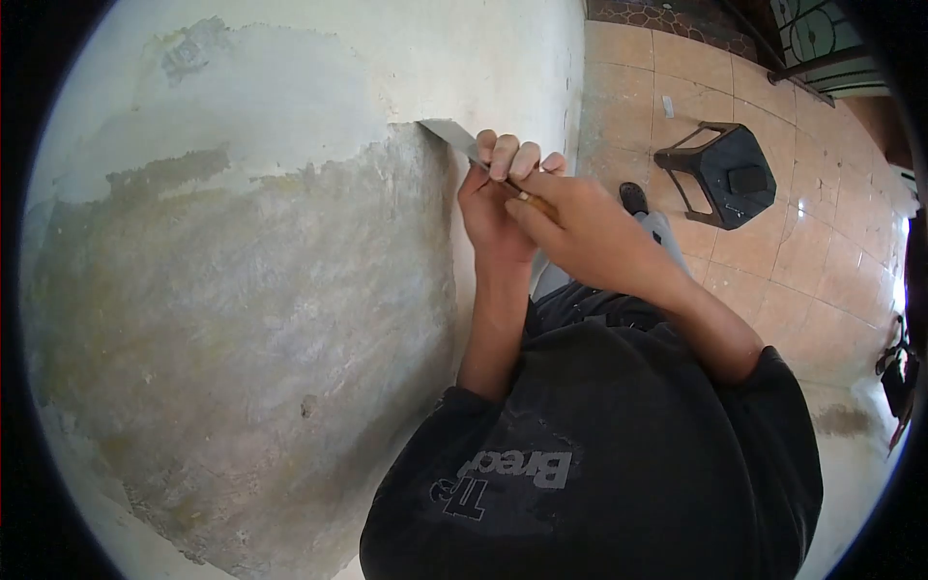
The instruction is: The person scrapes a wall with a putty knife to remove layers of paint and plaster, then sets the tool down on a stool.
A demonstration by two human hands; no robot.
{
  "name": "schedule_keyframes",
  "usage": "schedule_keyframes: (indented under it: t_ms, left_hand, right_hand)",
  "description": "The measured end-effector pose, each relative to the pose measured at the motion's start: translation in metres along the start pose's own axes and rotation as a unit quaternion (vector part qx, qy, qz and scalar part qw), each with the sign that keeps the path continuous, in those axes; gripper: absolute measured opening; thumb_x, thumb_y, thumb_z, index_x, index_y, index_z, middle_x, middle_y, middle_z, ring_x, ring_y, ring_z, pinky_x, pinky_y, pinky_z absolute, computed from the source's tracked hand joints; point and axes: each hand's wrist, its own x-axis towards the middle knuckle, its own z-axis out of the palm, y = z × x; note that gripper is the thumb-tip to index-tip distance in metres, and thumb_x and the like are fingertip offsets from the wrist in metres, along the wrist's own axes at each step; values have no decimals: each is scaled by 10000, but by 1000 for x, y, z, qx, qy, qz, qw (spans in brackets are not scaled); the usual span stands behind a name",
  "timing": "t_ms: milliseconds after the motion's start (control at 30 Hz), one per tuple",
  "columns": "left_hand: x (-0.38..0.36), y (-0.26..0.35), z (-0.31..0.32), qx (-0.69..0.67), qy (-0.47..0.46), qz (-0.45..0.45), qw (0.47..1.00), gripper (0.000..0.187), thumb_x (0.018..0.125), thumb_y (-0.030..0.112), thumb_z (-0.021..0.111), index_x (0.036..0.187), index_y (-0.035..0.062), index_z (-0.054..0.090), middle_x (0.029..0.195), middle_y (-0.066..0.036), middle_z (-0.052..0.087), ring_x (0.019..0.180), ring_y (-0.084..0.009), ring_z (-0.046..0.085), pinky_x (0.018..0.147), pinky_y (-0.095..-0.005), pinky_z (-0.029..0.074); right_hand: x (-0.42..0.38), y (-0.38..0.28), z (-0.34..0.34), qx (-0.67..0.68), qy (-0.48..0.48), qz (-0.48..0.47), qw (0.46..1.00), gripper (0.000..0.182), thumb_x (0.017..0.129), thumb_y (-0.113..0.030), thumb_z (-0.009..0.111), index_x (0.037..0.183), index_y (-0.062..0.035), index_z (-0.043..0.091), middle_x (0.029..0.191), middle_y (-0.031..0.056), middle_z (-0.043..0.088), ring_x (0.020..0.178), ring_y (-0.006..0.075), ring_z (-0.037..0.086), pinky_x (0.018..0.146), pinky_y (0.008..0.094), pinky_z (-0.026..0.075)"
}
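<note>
A scraper with a flat metal blade (450,137) and a brownish handle is gripped in both hands. My right hand (592,232) closes around the handle. Around the neck, near the base of the blade, curl the fingers of my left hand (495,217). The blade's front edge meets the wall (280,251) at the upper border of a rough grey-brown patch. Off-white paint surrounds that patch, with a smoother grey smear above it. Part of the handle is hidden by my right hand.
A black plastic stool (727,174) stands on the tiled floor (802,261) to the right, with a dark object on its seat. A small pale piece (668,106) lies on the tiles. Metal railing (822,68) is at the top right, and a dark bag-like item (899,377) is at the right edge.
</note>
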Motion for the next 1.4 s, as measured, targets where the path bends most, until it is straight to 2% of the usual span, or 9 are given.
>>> schedule_keyframes:
  t_ms: [167, 267, 400, 567, 867, 1067, 1167, 1333, 1400]
  left_hand:
    - [5, 9, -15, 2, -57, -10, 998, 154, 930, 106, 366, 814, 132, 464, 675, 24, 468, 675, -129, 446, 843, -389, 340]
    - [3, 2, 1, 1, 7, -14, 1000, 170, 912, 71, 349, 805, 136, 465, 663, 28, 474, 675, -120, 455, 842, -381, 339]
    - [3, 12, -7, 3, -74, -10, 997, 190, 944, 115, 352, 805, 133, 480, 691, 19, 504, 715, -122, 487, 845, -378, 339]
    - [5, 3, 3, 13, -84, -9, 996, 205, 963, 133, 328, 822, 133, 477, 707, 18, 522, 729, -148, 495, 844, -379, 341]
    - [-17, 5, 1, 59, -76, -7, 995, 249, 998, 191, 306, 846, 125, 492, 725, -2, 514, 748, -163, 475, 825, -380, 343]
    - [-26, -7, -12, 60, -76, -32, 995, 294, 1008, 254, 310, 869, 114, 526, 765, -8, 531, 815, -172, 498, 858, -379, 338]
    - [-37, -13, -21, 105, -67, -45, 991, 455, 1023, 428, 241, 1064, 84, 535, 870, -69, 575, 868, -219, 521, 887, -393, 391]
    - [-53, -17, 1, 269, 43, 21, 962, 501, 1005, 470, 286, 1165, 49, 507, 1006, -141, 607, 1085, -299, 551, 942, -406, 425]
    - [-53, -17, 2, 405, 103, 67, 906, 437, 1007, 414, 344, 1183, 41, 487, 1004, -143, 610, 1056, -302, 569, 926, -400, 435]
  right_hand:
    - [9, 13, 4, -8, 14, -53, 998, 228, 892, -159, 532, 996, 36, 590, 790, 255, 614, 740, 422, 611, 658, 438, 467]
    - [-6, 5, 8, -14, -3, -23, 1000, 229, 891, -154, 530, 1007, 37, 585, 805, 252, 620, 764, 423, 614, 675, 439, 473]
    - [7, 3, 15, 8, 44, -82, 996, 236, 886, -160, 536, 1016, 32, 584, 786, 243, 625, 761, 434, 615, 666, 455, 480]
    - [1, -13, 1, -18, 38, -28, 999, 185, 848, -120, 509, 870, 52, 574, 783, 252, 610, 751, 423, 603, 695, 464, 490]
    - [-33, -6, 0, 67, -4, -39, 997, 290, 874, -163, 547, 1025, 84, 559, 738, 243, 588, 697, 377, 617, 645, 413, 459]
    - [-51, 13, -7, 111, -57, 97, 987, 365, 955, -272, 513, 1109, 56, 560, 711, 223, 557, 598, 277, 570, 587, 389, 422]
    - [-49, 6, -11, 58, -21, 112, 992, 377, 976, -300, 483, 1113, 42, 565, 728, 235, 575, 627, 304, 589, 590, 390, 421]
    - [-43, 11, 4, 40, 26, 46, 998, 330, 968, -248, 477, 1076, 52, 563, 796, 266, 611, 755, 437, 602, 636, 433, 449]
    - [-41, 20, 12, 46, 27, 17, 998, 308, 970, -217, 473, 1107, 46, 555, 794, 239, 612, 733, 358, 607, 641, 394, 450]
